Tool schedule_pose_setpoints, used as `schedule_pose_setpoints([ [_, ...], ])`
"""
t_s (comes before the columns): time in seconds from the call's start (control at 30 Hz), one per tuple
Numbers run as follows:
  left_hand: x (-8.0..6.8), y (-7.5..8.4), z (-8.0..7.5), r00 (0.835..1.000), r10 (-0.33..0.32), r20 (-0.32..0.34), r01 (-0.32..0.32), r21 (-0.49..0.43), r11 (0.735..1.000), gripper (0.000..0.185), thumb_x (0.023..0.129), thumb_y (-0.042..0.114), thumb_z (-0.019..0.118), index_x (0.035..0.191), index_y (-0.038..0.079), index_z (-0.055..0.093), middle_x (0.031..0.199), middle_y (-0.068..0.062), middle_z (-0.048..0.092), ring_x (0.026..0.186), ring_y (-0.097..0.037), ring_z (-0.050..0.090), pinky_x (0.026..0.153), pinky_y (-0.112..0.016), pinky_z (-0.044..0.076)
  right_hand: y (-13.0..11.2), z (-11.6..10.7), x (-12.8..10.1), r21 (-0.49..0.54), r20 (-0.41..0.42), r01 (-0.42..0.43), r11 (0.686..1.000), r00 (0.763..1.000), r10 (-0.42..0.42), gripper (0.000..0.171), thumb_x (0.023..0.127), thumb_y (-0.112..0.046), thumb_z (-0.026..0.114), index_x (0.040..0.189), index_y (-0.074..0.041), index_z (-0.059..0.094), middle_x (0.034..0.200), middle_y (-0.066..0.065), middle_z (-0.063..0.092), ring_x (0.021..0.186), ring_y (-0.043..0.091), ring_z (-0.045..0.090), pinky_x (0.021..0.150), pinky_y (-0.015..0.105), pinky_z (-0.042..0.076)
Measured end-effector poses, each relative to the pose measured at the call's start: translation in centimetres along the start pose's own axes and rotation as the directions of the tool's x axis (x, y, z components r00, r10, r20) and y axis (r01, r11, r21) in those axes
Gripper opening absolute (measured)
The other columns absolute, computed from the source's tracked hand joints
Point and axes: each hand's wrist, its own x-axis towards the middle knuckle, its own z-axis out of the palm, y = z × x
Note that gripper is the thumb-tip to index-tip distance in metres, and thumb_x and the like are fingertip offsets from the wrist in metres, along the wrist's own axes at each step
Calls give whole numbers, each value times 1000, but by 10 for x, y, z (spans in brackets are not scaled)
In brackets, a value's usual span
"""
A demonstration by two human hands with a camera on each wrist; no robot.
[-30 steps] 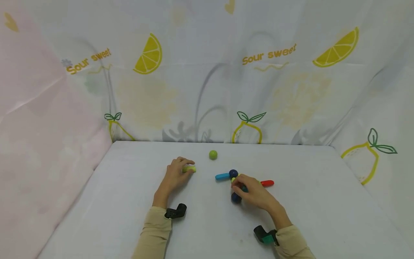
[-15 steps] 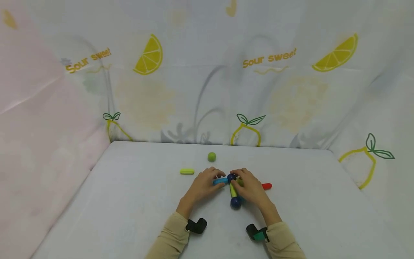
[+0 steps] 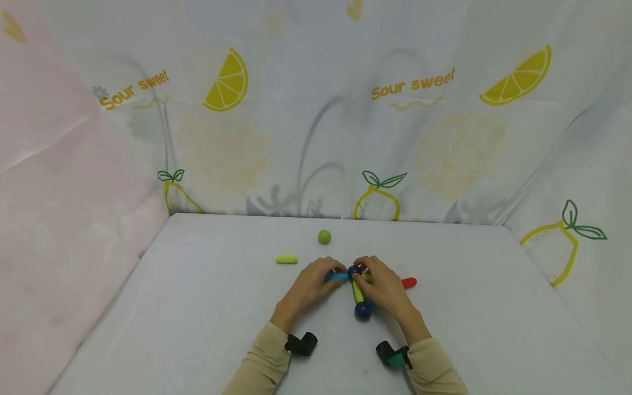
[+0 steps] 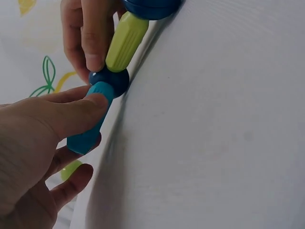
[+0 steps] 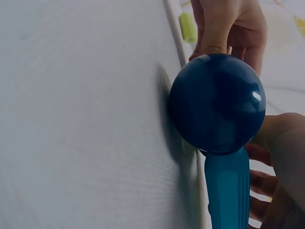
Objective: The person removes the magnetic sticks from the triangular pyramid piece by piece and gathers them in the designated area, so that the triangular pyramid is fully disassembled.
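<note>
My left hand (image 3: 311, 282) pinches a light blue rod (image 4: 90, 117) between thumb and fingers. One end of that rod meets a dark blue ball (image 3: 354, 272), which my right hand (image 3: 382, 285) holds with thumb and fingertips. From this ball a yellow-green rod (image 3: 357, 292) runs toward a second dark blue ball (image 3: 362, 310), nearer the person. A teal rod (image 5: 228, 191) extends from the nearer ball in the right wrist view. Beyond my right hand a red rod (image 3: 409, 282) pokes out; its inner end is hidden.
A loose yellow-green rod (image 3: 286, 259) lies on the white table (image 3: 197, 307), left of the hands. Farther back is a green ball (image 3: 324, 237). A printed cloth (image 3: 296, 137) hangs behind the table's far edge.
My left hand has left the loose yellow-green rod, moved right and taken the light blue rod. My right hand has shifted to the farther dark blue ball. Over the last half second little moves.
</note>
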Motion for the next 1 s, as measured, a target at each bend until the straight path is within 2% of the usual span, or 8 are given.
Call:
schedule_pose_setpoints([
  [0.17, -2, -4, -7, 1000, 7, 9, -7, -10, 1000, 21, 87, 14, 68, 107, 14, 66, 105, 0, 67, 101, -17, 61, 89, -34, 48, 0, -1, 0, -12, -13, 7, 1000, 1000, -7, 26, 90, -27, 65, 113, -16, 62, 101, 0, 62, 88, 16, 60, 75, 36, 51],
  [0.27, -4, -8, -12, 1000, -25, -14, 25, -20, 999, 23, 86, 13, 69, 109, 13, 65, 105, 0, 68, 100, -16, 61, 89, -33, 48, 0, -3, -1, -7, 4, 2, 1000, 1000, -2, 27, 90, -27, 65, 114, -16, 61, 102, 1, 62, 89, 16, 60, 77, 37, 51],
  [0.4, -10, -17, -21, 995, -74, -66, 71, -47, 996, 25, 84, 12, 71, 108, 12, 65, 103, -1, 68, 94, -14, 61, 85, -32, 49, 1, -5, -1, 4, 34, 13, 1000, 999, -13, 28, 90, -25, 64, 116, -16, 61, 102, 1, 61, 91, 16, 60, 80, 37, 52],
  [0.53, -18, -29, -31, 983, -123, -137, 119, -39, 992, 21, 82, 12, 73, 102, 14, 67, 98, 2, 67, 89, -13, 59, 81, -30, 48, 3, -9, -2, 20, 53, 33, 999, 998, -34, 28, 91, -21, 63, 118, -14, 60, 104, 1, 62, 94, 18, 61, 83, 39, 52],
  [0.7, -29, -45, -41, 968, -131, -212, 135, 2, 991, 21, 80, 11, 75, 100, 15, 68, 96, 2, 68, 90, -14, 59, 82, -32, 48, 9, -11, -4, 13, 67, 40, 999, 997, -41, 29, 91, -20, 61, 120, -14, 59, 105, 2, 62, 97, 20, 62, 85, 40, 51],
  [0.87, -36, -53, -47, 968, -116, -223, 119, -1, 993, 20, 80, 9, 75, 98, 13, 69, 96, -1, 67, 89, -18, 57, 81, -34, 47, 15, -12, -6, -1, 75, 25, 1000, 997, -25, 28, 91, -19, 61, 118, -12, 61, 103, 3, 62, 94, 19, 60, 84, 40, 51],
  [1.0, -40, -56, -49, 965, -142, -220, 148, 14, 989, 18, 80, 10, 75, 97, 14, 69, 97, -2, 63, 88, -18, 53, 78, -33, 45, 18, -13, -10, -3, 69, 26, 1000, 997, -26, 24, 90, -19, 62, 113, -11, 64, 100, 2, 62, 86, 15, 57, 80, 36, 50],
])
